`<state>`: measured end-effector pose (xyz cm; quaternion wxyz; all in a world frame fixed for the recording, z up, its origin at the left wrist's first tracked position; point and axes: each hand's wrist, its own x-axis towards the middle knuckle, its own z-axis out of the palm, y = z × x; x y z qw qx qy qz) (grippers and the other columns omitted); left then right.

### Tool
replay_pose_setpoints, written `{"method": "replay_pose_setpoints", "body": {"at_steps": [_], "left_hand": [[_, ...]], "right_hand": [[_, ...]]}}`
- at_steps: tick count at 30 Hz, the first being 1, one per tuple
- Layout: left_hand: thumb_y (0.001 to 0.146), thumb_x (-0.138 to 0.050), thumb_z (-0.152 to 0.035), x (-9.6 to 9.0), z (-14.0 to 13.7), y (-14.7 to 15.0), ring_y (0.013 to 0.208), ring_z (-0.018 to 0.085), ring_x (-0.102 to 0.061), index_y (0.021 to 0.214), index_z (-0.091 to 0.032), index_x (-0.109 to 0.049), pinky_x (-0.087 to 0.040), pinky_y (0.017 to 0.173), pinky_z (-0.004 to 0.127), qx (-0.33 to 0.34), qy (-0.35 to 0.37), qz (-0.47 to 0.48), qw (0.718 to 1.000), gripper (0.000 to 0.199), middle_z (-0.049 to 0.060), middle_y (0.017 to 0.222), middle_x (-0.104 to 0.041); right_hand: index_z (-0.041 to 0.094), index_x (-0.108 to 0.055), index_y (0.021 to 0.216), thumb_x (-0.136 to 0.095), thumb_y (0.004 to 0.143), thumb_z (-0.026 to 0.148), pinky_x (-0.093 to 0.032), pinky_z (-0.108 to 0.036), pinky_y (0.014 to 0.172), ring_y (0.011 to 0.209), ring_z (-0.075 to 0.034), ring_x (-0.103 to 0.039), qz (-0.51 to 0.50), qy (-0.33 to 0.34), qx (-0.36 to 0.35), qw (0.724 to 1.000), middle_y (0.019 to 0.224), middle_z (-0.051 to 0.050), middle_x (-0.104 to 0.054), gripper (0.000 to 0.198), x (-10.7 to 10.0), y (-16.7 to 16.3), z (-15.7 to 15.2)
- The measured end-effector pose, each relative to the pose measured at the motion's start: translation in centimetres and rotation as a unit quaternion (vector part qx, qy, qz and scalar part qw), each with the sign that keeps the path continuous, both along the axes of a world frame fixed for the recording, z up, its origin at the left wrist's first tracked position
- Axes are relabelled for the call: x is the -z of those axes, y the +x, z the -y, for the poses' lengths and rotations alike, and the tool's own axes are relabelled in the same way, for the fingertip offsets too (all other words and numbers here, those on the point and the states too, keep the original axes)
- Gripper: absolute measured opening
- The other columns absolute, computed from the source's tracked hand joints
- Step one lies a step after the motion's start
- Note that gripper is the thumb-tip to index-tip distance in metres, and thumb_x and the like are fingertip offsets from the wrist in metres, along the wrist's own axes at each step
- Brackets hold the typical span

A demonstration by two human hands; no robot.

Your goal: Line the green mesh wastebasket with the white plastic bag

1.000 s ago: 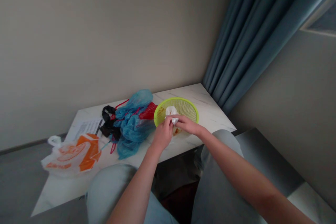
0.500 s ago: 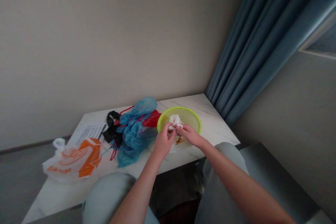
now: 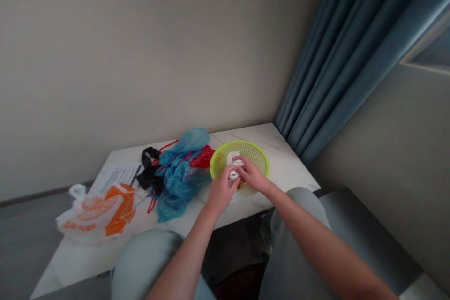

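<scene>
In front of the lime-green mesh basket (image 3: 264, 153), both my hands hold a crumpled white plastic bag (image 3: 232, 157). My left hand (image 3: 221, 188) pinches it from the left. From the right, my right hand (image 3: 254, 176) grips it with the fingers bent over its upper part. The fingertips of the two hands meet at the bag's middle. An orange-brown patch (image 3: 241, 184) shows just below my fingers; whether it is print or contents, I cannot tell. My hands hide the basket's near side.
Left of the basket lie a heap of blue plastic bags (image 3: 181, 183), a red bag (image 3: 203, 157) and a black bag (image 3: 151, 179). A white-and-orange bag (image 3: 100, 213) rests partly by a printed sheet (image 3: 114, 176) on the marble-patterned table (image 3: 288, 161). A blue curtain (image 3: 337, 56) hangs at right.
My right hand has moved up and curled over the upper part of the white bag, which now looks more bunched together. My left hand stays nearly in place.
</scene>
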<state>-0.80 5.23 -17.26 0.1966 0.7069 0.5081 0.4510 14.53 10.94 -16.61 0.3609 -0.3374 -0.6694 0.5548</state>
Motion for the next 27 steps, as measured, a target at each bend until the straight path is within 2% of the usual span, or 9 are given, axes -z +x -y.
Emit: {"method": "replay_pose_setpoints", "body": {"at_steps": [3,5,7,9,12,14,17,23,27], "left_hand": [[0.093,-0.057,-0.027,-0.1,-0.1,0.0,0.095,0.020,-0.069,0.108,-0.025,-0.061,-0.051,0.086,0.032,0.015,0.010,-0.026,0.999,0.016,0.005,0.104,-0.072],[0.094,-0.056,-0.026,-0.1,-0.1,-0.2,0.092,0.020,-0.070,0.104,-0.024,-0.064,-0.052,0.085,0.032,-0.008,0.021,-0.032,0.999,0.013,0.004,0.099,-0.074],[0.093,-0.057,-0.025,-0.2,-0.2,-0.5,0.090,0.021,-0.071,0.103,-0.024,-0.066,-0.052,0.083,0.032,-0.047,0.029,-0.031,0.998,0.014,0.005,0.099,-0.074],[0.093,-0.058,-0.026,-0.3,-0.4,-0.8,0.088,0.022,-0.071,0.103,-0.024,-0.068,-0.052,0.081,0.032,-0.078,0.029,-0.031,0.996,0.014,0.006,0.099,-0.075],[0.092,-0.060,-0.028,-0.4,-0.6,-1.1,0.089,0.023,-0.072,0.104,-0.024,-0.069,-0.053,0.081,0.034,-0.094,0.024,-0.039,0.994,0.016,0.007,0.102,-0.075],[0.093,-0.058,-0.028,-0.5,-0.9,-1.1,0.093,0.024,-0.071,0.107,-0.023,-0.069,-0.052,0.085,0.036,-0.090,0.024,-0.046,0.995,0.018,0.008,0.105,-0.075],[0.095,-0.053,-0.025,-0.4,-1.2,-0.9,0.099,0.025,-0.069,0.110,-0.021,-0.067,-0.051,0.090,0.039,-0.063,0.019,-0.055,0.996,0.020,0.010,0.107,-0.073],[0.094,-0.049,-0.022,-0.4,-1.5,-0.9,0.101,0.025,-0.066,0.107,-0.020,-0.067,-0.049,0.093,0.041,-0.018,-0.021,-0.040,0.999,0.022,0.010,0.105,-0.071],[0.093,-0.050,-0.028,-0.8,-1.7,-1.2,0.092,0.023,-0.067,0.106,-0.020,-0.069,-0.049,0.087,0.036,0.008,-0.096,0.041,0.995,0.024,0.008,0.101,-0.072]], "right_hand": [[0.024,-0.046,0.123,-0.048,0.096,0.042,-0.034,-0.020,0.047,0.049,-0.010,-0.043,0.004,0.003,0.007,1.000,0.062,0.008,-0.047,0.033,0.0,0.0,0.2],[0.024,-0.041,0.123,-0.046,0.096,0.041,-0.037,-0.021,0.049,0.051,-0.011,-0.045,-0.005,-0.006,0.004,1.000,0.063,0.008,-0.047,0.033,-0.2,0.1,0.3],[0.025,-0.035,0.124,-0.050,0.094,0.035,-0.042,-0.023,0.056,0.058,-0.012,-0.050,-0.004,0.007,-0.029,1.000,0.071,0.007,-0.053,0.035,-0.6,0.3,0.5],[0.025,-0.034,0.122,-0.056,0.088,0.025,-0.046,-0.026,0.065,0.068,-0.014,-0.055,0.031,0.071,-0.053,0.996,0.082,0.003,-0.059,0.040,-1.0,0.7,0.6],[0.022,-0.043,0.109,-0.055,0.079,0.011,-0.046,-0.030,0.075,0.081,-0.017,-0.056,0.109,0.198,0.003,0.974,0.092,-0.002,-0.059,0.035,-1.2,1.0,0.4],[0.022,-0.049,0.095,-0.051,0.076,0.006,-0.045,-0.031,0.076,0.083,-0.018,-0.054,0.146,0.260,0.050,0.953,0.089,-0.002,-0.058,0.025,-1.1,1.1,0.1],[0.021,-0.052,0.076,-0.047,0.079,0.003,-0.045,-0.032,0.078,0.083,-0.019,-0.054,0.153,0.330,0.072,0.929,0.080,-0.003,-0.059,0.019,-1.0,1.2,-0.3],[0.020,-0.065,0.072,-0.048,0.084,0.001,-0.048,-0.036,0.086,0.094,-0.020,-0.059,0.109,0.401,0.090,0.905,0.097,-0.007,-0.070,0.028,-0.8,1.5,-0.5],[0.021,-0.071,0.077,-0.050,0.087,0.004,-0.051,-0.038,0.086,0.094,-0.020,-0.062,0.108,0.415,0.122,0.895,0.101,-0.007,-0.072,0.029,-0.4,1.5,-0.7]]}}
